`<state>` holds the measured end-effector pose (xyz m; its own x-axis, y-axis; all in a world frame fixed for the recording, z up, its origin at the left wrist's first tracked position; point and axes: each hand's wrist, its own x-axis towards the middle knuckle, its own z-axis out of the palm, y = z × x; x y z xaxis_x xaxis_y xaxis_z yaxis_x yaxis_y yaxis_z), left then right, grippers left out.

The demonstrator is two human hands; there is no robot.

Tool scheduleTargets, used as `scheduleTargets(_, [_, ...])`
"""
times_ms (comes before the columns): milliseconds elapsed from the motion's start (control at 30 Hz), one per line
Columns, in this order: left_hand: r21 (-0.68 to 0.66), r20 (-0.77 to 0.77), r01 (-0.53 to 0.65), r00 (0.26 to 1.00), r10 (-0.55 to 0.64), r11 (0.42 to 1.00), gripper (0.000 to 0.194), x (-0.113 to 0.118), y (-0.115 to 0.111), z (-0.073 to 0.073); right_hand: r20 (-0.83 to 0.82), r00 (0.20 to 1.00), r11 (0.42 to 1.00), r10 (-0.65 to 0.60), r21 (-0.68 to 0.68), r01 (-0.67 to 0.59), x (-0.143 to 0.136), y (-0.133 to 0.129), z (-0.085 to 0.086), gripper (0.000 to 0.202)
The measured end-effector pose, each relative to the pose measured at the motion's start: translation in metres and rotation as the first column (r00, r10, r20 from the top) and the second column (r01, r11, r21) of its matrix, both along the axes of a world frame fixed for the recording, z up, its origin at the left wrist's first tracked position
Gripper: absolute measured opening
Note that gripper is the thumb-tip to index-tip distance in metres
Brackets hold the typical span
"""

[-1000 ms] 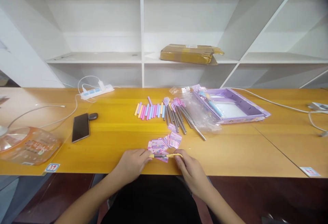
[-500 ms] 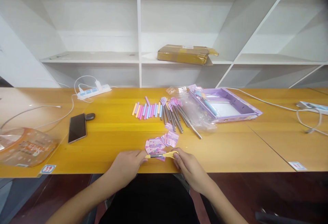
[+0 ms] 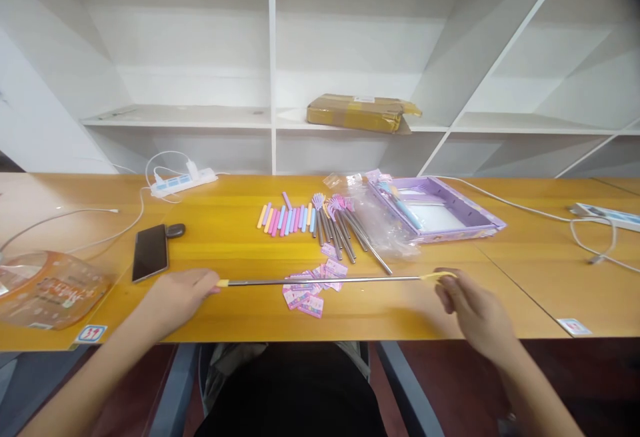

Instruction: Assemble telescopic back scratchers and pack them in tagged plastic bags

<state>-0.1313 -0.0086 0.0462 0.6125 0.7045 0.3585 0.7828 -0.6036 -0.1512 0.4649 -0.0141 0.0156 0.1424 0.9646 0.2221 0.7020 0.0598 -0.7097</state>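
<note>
Right now you have one thin metal rod point(image 3: 325, 282) stretched level above the near part of the table point(image 3: 240, 320), crossing over the cards. Your left hand point(image 3: 183, 297) is closed on its short yellow end point(image 3: 223, 283), and your right hand point(image 3: 477, 314) pinches the yellow head point(image 3: 434, 276) at the other.

Below it lie several pink cards point(image 3: 311, 306), overlapping too much for you to count surely. Beyond them sit one bunch of metal-handled scratchers point(image 3: 345, 230), also too tangled to count, and a row of roughly fourteen coloured sticks point(image 3: 285, 220), with one purple stick point(image 3: 287, 201) just behind. To the right you have one heap of clear plastic point(image 3: 385, 224) against one purple tray point(image 3: 477, 230); to the left, one phone point(image 3: 150, 252), one small dark object point(image 3: 175, 230) and one orange container point(image 3: 55, 290). Two power strips point(image 3: 184, 182) flank everything, and one cardboard box point(image 3: 357, 112) rests on the shelf.

Compared with half a second ago, your hands are well apart rather than close together, and the rod shows much longer between them. More of the cards shows, too.
</note>
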Motion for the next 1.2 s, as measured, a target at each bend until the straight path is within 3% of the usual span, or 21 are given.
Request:
scheduleTargets(100, [0.060,0.051,-0.002,0.999,-0.002,0.998,0.034,-0.029,-0.003,0.005,0.070,0.983,0.986,-0.168,0.018,0.168,0.047,-0.001,0.001,0.055])
scheduleTargets(233, [0.089,0.065,0.031,0.997,-0.037,0.996,0.034,-0.036,-0.011,0.002,0.132,0.978,0.986,-0.162,0.043,0.158,0.067,-0.001,-0.009,0.055])
scheduleTargets(433, [0.083,0.053,0.056,0.997,-0.060,0.995,0.035,-0.028,-0.015,-0.014,0.132,0.986,0.990,-0.103,-0.078,0.114,0.062,0.006,-0.028,0.054])
scheduleTargets(600, [0.076,0.025,0.055,0.998,-0.057,0.996,0.033,-0.020,-0.013,-0.021,0.209,0.967,0.957,-0.145,-0.218,0.191,0.068,0.012,-0.038,0.028])
scheduleTargets(933, [-0.015,0.118,0.005,0.993,-0.003,1.000,0.040,-0.006,-0.015,-0.045,0.402,0.873,0.917,-0.277,-0.160,0.365,0.049,0.023,-0.032,0.024])
scheduleTargets(1067, [0.066,0.122,0.014,0.992,-0.022,0.998,0.037,-0.008,-0.018,-0.048,0.442,0.851,0.913,-0.282,-0.148,0.380,0.038,0.027,-0.029,0.029])
scheduleTargets(1200, [0.170,0.133,0.011,0.991,-0.034,0.985,0.028,-0.016,-0.015,-0.039,0.482,0.837,0.905,-0.257,-0.183,0.384,0.034,0.031,-0.031,0.029])
